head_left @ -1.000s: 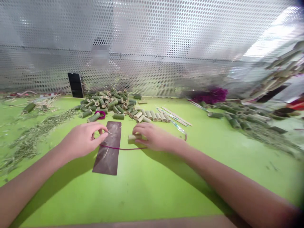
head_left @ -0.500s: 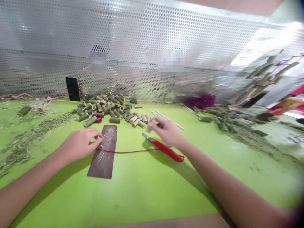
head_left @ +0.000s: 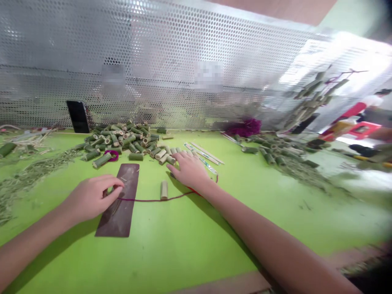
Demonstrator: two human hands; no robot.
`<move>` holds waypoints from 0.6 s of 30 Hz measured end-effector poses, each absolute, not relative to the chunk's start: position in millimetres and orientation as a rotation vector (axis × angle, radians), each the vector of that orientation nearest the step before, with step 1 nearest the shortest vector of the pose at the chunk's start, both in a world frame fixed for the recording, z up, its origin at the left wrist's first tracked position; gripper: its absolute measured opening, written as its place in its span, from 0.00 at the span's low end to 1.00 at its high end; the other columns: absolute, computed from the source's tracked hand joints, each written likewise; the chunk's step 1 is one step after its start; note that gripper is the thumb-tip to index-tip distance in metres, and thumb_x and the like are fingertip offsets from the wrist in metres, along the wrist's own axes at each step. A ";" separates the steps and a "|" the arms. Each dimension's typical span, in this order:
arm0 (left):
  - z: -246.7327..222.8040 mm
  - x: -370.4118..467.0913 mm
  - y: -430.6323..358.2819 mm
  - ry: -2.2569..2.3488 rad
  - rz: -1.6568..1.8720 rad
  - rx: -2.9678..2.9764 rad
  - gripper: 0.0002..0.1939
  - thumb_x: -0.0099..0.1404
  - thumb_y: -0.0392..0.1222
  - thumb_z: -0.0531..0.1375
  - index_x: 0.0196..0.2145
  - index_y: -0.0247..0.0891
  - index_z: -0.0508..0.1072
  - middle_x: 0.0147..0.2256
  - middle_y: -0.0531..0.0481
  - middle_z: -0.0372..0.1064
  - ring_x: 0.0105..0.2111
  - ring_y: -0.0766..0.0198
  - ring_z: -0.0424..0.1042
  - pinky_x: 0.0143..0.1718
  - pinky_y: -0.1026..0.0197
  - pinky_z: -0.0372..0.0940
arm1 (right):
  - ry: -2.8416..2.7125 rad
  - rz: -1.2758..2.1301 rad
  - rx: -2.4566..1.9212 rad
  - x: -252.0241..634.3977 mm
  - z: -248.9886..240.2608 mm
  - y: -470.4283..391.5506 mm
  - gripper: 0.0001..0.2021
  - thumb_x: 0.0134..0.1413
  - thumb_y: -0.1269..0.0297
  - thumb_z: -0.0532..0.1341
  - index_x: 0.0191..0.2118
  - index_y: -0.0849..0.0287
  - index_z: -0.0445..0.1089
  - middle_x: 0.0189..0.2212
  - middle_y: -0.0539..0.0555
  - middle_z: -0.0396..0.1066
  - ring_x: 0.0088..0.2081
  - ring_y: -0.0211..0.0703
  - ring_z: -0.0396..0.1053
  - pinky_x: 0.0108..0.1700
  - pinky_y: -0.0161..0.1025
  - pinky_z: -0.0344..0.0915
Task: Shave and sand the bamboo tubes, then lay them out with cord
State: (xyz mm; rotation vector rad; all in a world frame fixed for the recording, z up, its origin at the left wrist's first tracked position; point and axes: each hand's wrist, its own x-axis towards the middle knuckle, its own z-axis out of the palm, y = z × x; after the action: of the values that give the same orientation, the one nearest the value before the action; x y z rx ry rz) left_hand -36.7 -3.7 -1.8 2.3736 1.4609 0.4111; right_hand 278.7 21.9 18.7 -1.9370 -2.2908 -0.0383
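My left hand (head_left: 96,198) is closed in a pinch on one end of a thin purple cord (head_left: 143,200), above a dark sandpaper strip (head_left: 121,218). The cord runs right across the green table and passes under my right forearm. My right hand (head_left: 190,171) is open, fingers stretched over a row of pale bamboo pieces (head_left: 162,153) and touching or hovering just above them; I cannot tell which. Beneath this hand lies the red-handled knife (head_left: 193,190), mostly hidden. A single pale bamboo piece (head_left: 164,190) rests by the cord, between my hands.
Behind is a pile of green bamboo pieces (head_left: 128,136), with a purple cord loop (head_left: 112,155) beside it. A phone (head_left: 78,117) leans on the perforated metal panel (head_left: 171,53). Wrapped sticks (head_left: 205,155), purple yarn (head_left: 246,127) and more bamboo (head_left: 275,153) lie right; shavings (head_left: 39,175) lie left.
The single pale bamboo piece now lies by the cord. My right hand has moved over the knife and opened toward the row of pieces. The view has shifted rightward.
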 end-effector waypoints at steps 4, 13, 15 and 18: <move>-1.3 -33.9 -5.1 1.379 0.421 2.401 0.26 0.71 0.60 0.50 0.47 0.46 0.84 0.51 0.46 0.81 0.42 0.50 0.81 0.43 0.48 0.78 | -2.301 -0.077 -1.953 280.8 15.8 29.6 0.18 0.70 0.56 0.55 0.53 0.60 0.75 0.58 0.65 0.71 0.59 0.59 0.69 0.64 0.54 0.62; -1.0 -34.2 -5.3 1.311 0.381 2.523 0.27 0.74 0.56 0.47 0.48 0.44 0.83 0.50 0.45 0.81 0.44 0.52 0.81 0.46 0.49 0.76 | -2.276 -0.073 -1.994 295.2 3.5 37.2 0.20 0.71 0.56 0.51 0.56 0.60 0.73 0.56 0.65 0.73 0.58 0.59 0.70 0.67 0.59 0.59; -2.0 -34.5 -3.5 1.306 0.366 2.531 0.27 0.74 0.56 0.47 0.48 0.43 0.83 0.50 0.44 0.81 0.44 0.52 0.82 0.46 0.49 0.77 | -2.282 -0.069 -1.994 297.2 3.7 37.5 0.20 0.71 0.57 0.50 0.54 0.61 0.75 0.55 0.64 0.74 0.57 0.58 0.71 0.66 0.58 0.61; -2.0 -34.3 -1.7 1.309 0.364 2.540 0.27 0.74 0.55 0.47 0.48 0.42 0.83 0.51 0.43 0.80 0.45 0.51 0.81 0.46 0.48 0.77 | -2.263 -0.082 -1.996 298.3 7.0 36.0 0.22 0.71 0.57 0.48 0.54 0.61 0.75 0.56 0.65 0.74 0.58 0.58 0.70 0.64 0.57 0.63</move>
State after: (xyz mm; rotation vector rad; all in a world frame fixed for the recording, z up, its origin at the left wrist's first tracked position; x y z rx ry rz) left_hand -34.3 -1.7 -2.0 2.5399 1.3089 0.3643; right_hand 298.3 36.0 7.0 -1.9963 -2.2632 -0.0820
